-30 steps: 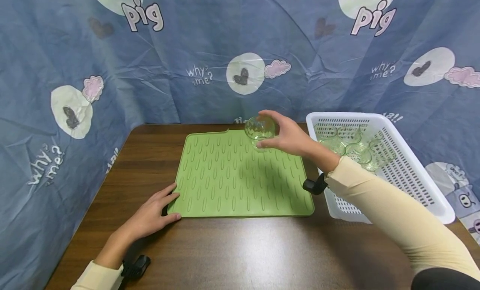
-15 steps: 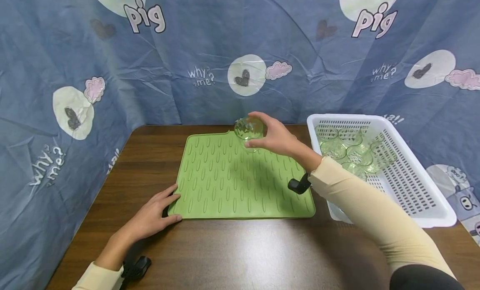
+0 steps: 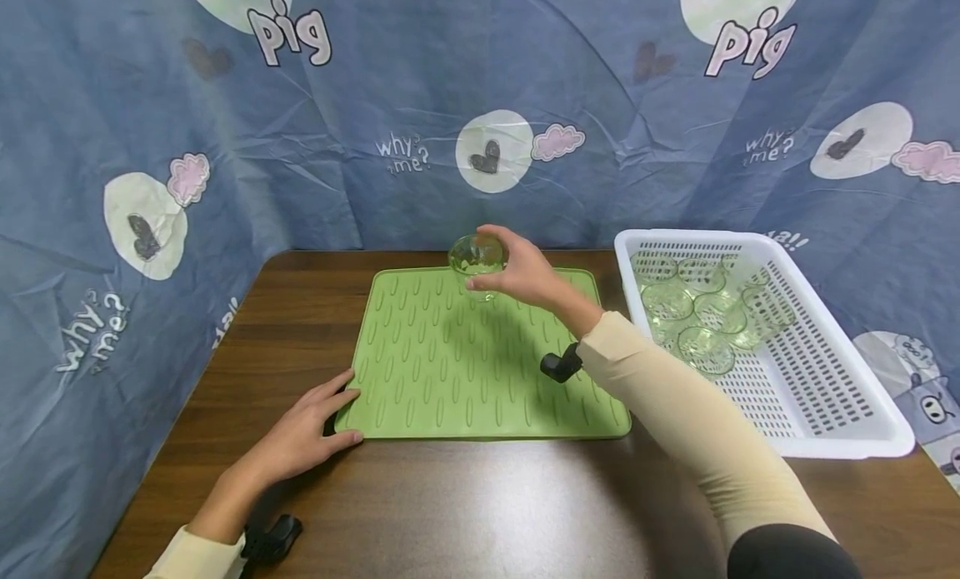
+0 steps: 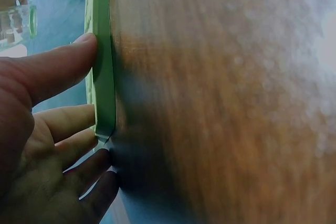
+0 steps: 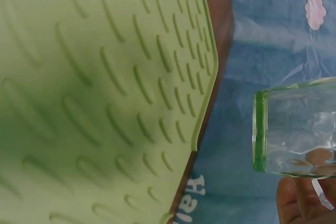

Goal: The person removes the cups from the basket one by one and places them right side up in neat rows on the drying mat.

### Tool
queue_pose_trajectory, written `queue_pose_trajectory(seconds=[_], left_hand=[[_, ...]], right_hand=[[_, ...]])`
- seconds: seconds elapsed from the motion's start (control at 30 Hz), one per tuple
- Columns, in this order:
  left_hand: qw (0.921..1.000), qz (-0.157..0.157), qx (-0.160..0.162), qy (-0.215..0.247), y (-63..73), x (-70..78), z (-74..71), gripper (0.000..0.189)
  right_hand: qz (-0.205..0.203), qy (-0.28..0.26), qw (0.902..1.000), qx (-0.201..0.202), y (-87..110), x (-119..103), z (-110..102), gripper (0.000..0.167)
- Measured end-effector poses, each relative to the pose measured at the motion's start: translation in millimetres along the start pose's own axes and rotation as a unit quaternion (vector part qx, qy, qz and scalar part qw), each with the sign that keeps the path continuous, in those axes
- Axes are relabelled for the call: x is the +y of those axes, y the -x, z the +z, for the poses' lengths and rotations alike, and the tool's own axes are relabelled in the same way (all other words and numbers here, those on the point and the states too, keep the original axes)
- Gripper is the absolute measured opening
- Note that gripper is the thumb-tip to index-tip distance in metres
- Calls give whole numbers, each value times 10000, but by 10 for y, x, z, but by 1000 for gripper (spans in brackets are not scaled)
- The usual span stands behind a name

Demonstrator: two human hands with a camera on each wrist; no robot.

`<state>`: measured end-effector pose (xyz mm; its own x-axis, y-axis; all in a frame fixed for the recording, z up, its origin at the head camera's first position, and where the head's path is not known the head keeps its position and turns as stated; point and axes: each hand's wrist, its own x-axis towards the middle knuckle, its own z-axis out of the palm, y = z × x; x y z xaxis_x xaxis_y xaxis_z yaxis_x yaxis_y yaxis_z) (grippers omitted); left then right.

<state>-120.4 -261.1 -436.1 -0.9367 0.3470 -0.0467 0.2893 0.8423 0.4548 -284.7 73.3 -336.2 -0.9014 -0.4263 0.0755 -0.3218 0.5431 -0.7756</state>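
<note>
Head cam: my right hand (image 3: 521,271) has its fingers clamped on 1 glass (image 3: 468,255), held over the green mat (image 3: 427,354) toward its far edge. Left wrist: my left hand (image 4: 31,161) has its fingers apart, thumb on the mat's edge, so a careless drag could shift it. Right wrist: glass hangs clear of the mat; smooth walls might slip, or landing half off the edge could tip it.

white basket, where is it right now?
In the head view, the white basket sits on the right side of the wooden table, just right of the green mat, with several glasses inside it.
</note>
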Motion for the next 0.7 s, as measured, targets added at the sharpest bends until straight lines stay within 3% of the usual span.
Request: queue_pose_trajectory(seconds=[0.3,0.5,0.7], left_hand=[[10000,9,27,6,3,3,-7,66],[10000,34,65,-25,4,2,-2,65],[10000,17,43,-8,1,1,-3,65]], right_hand=[[257,-596,9979,51,-201,-8,260,89],[427,-1314,9901,244,-307,-38,450,87],[462,-1664,9844,326,-429,-45,660,85]])
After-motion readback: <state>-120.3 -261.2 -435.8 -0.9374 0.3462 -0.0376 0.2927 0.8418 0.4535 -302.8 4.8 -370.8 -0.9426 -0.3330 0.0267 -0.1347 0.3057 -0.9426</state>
